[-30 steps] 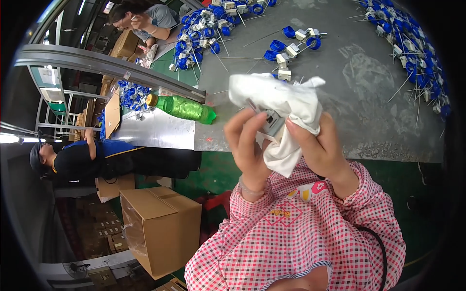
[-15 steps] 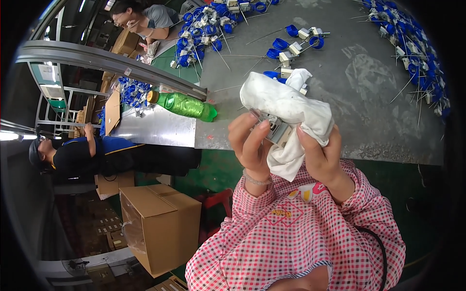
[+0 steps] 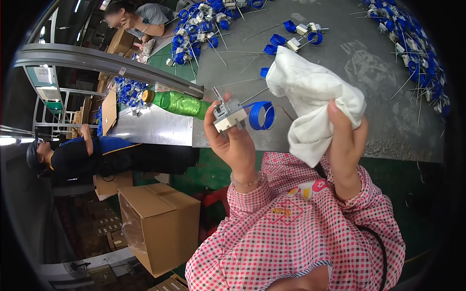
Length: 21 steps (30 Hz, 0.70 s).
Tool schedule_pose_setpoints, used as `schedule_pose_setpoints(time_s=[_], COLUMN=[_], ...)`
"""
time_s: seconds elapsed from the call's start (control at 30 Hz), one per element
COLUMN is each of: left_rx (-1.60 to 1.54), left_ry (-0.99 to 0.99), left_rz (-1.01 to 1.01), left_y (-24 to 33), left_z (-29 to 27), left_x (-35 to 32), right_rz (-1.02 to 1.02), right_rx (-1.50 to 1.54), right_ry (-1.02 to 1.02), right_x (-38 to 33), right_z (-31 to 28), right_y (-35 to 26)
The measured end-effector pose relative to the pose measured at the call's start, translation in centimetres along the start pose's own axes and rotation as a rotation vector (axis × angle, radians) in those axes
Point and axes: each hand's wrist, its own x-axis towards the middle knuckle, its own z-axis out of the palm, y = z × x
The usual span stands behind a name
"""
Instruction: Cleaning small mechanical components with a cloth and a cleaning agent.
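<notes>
My left hand [image 3: 238, 153] grips a capillary thermostat [image 3: 229, 116] by its small white and metal body. The metal shaft points up, and a blue coiled tube [image 3: 261, 116] hangs off the body's right side. In my right hand [image 3: 345, 148] is a bunched white cloth [image 3: 315, 87], held apart from the thermostat. Both hands are raised over the near edge of the grey table [image 3: 233, 68]. Just beyond the cloth lie a few similar thermostats [image 3: 294, 44] with blue coils, partly hidden by it.
Heaps of thermostats lie at the far left [image 3: 199, 29] and along the right [image 3: 412, 63]. A green bottle [image 3: 180, 104] lies beside my left hand, near a metal rail [image 3: 107, 63]. A cardboard box [image 3: 170, 228] stands below. Two people are on the left, one in grey [image 3: 151, 18].
My hands have moved apart. The thermostat, earlier partly under the cloth, has gone left in my left hand with its coil showing; the cloth has gone right in my right hand.
</notes>
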Motion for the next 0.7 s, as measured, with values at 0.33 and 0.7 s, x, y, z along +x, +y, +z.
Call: schedule_pose_setpoints(time_s=[0.33, 0.7], left_rx=[0.373, 0.607], left_ry=[-0.1, -0.126], left_rz=[0.227, 0.603], left_y=[0.5, -1.3], left_z=[0.5, 0.4], left_x=[-0.9, -0.9], right_rz=[-0.556, -0.642], right_rx=[-0.575, -0.441], right_ry=[-0.6, -0.509], right_x=[0.4, -0.2], right_z=[1.1, 0.9], right_y=[0.5, 0.9])
